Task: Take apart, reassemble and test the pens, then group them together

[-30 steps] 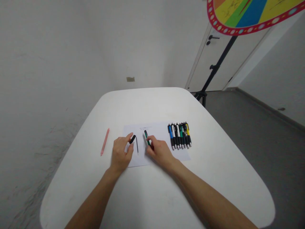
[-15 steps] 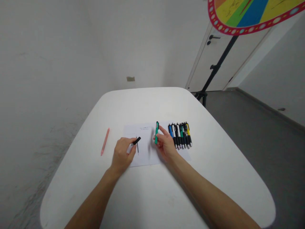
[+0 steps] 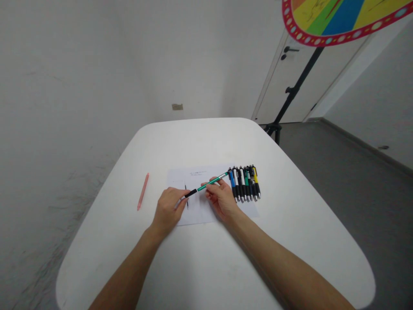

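Note:
My left hand [image 3: 168, 207] pinches the black grip section [image 3: 191, 193] of a pen between thumb and fingers. Held in my right hand [image 3: 222, 199] is a green pen barrel [image 3: 211, 182], tilted with its far end up to the right. The barrel's near end points at the black section, nearly in line with it; whether they touch I cannot tell. Beneath the hands lies a white paper sheet [image 3: 180, 219] with some writing. A thin dark pen refill [image 3: 187, 206] rests on it, partly hidden by my left hand and the black section.
A row of several pens [image 3: 244, 184] lies side by side at the sheet's right. A pink pen [image 3: 143, 191] lies to the left on the white table [image 3: 206, 142]. Beyond the table's right edge stand a black stand [image 3: 298, 84] and a colourful wheel [image 3: 342, 26].
The green barrel has turned from upright to slanted, its lower end now towards the left. The black section has turned in my left hand and the two ends have come close together.

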`<state>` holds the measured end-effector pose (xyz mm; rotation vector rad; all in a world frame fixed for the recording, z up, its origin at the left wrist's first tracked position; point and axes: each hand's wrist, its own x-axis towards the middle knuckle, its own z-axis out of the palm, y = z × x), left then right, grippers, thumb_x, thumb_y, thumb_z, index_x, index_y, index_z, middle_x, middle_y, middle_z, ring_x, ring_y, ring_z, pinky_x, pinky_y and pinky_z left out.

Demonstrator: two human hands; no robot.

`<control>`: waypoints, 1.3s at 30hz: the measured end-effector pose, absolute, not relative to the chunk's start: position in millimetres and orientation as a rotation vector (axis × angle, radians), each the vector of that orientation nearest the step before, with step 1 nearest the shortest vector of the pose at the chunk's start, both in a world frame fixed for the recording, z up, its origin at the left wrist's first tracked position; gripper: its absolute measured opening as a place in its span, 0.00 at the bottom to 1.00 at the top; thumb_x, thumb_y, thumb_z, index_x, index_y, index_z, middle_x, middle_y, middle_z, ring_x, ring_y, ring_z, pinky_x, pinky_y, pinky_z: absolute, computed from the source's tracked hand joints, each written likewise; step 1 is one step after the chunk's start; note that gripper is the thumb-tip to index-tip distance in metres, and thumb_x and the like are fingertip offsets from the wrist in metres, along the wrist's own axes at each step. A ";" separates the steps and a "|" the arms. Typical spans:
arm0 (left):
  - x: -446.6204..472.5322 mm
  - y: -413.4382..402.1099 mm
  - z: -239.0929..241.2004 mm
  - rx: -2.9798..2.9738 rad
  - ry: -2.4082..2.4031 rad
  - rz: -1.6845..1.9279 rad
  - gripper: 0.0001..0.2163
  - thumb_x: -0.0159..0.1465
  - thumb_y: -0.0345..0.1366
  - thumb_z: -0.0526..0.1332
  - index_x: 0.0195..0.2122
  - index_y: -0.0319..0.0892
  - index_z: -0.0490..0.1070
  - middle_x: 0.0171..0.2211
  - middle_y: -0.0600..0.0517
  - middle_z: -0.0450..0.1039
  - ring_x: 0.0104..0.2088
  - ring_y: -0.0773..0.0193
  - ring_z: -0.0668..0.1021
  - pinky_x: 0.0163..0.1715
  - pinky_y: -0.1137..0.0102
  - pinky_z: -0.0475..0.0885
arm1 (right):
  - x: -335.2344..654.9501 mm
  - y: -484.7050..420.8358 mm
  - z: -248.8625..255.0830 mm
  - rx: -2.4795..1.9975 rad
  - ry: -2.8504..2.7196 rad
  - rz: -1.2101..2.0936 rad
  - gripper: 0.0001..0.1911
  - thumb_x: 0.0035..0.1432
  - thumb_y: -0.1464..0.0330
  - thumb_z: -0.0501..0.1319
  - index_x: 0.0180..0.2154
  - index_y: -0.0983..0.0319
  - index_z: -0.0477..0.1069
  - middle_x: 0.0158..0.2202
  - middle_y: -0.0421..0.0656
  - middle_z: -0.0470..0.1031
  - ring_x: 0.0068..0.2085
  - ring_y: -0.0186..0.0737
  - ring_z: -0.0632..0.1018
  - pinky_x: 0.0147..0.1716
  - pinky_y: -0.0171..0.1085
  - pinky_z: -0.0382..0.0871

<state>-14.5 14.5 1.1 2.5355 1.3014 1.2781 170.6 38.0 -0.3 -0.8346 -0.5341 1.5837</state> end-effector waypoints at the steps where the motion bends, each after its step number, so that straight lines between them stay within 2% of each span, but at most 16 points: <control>1: -14.2 14.5 1.2 2.536 1.296 1.278 0.07 0.67 0.32 0.58 0.43 0.42 0.74 0.36 0.48 0.80 0.36 0.60 0.78 0.38 0.65 0.73 | 170.5 37.8 -0.4 -0.831 -0.533 1.583 0.21 0.37 0.71 0.73 0.33 0.60 0.65 0.28 0.40 0.80 0.22 0.29 0.71 0.21 0.29 0.64; 14: -14.5 13.7 0.3 2.541 1.283 1.295 0.07 0.68 0.31 0.57 0.44 0.40 0.73 0.35 0.48 0.80 0.36 0.62 0.78 0.37 0.67 0.73 | 171.0 36.2 3.0 -0.817 -0.537 1.627 0.20 0.35 0.71 0.74 0.30 0.60 0.67 0.27 0.41 0.81 0.22 0.30 0.70 0.23 0.31 0.64; 24: -13.7 13.7 3.0 2.544 1.278 1.341 0.07 0.67 0.30 0.57 0.43 0.40 0.74 0.35 0.48 0.80 0.35 0.62 0.78 0.37 0.67 0.73 | 170.0 35.6 1.5 -0.852 -0.631 1.619 0.15 0.34 0.71 0.72 0.25 0.60 0.67 0.25 0.39 0.79 0.22 0.31 0.70 0.23 0.33 0.60; 32: -11.5 12.5 5.4 2.549 1.192 1.350 0.06 0.66 0.28 0.59 0.42 0.41 0.74 0.34 0.49 0.80 0.35 0.63 0.78 0.36 0.67 0.74 | 165.8 31.9 -0.4 -0.942 -0.845 1.581 0.13 0.36 0.67 0.74 0.22 0.61 0.70 0.16 0.34 0.69 0.21 0.30 0.67 0.22 0.32 0.57; 39: -11.6 11.7 5.0 2.527 1.263 1.368 0.06 0.67 0.30 0.58 0.41 0.41 0.75 0.34 0.48 0.80 0.35 0.62 0.78 0.36 0.66 0.74 | 168.7 34.8 -1.7 -0.818 -0.627 1.672 0.16 0.38 0.65 0.74 0.28 0.61 0.72 0.23 0.36 0.74 0.23 0.32 0.73 0.24 0.33 0.65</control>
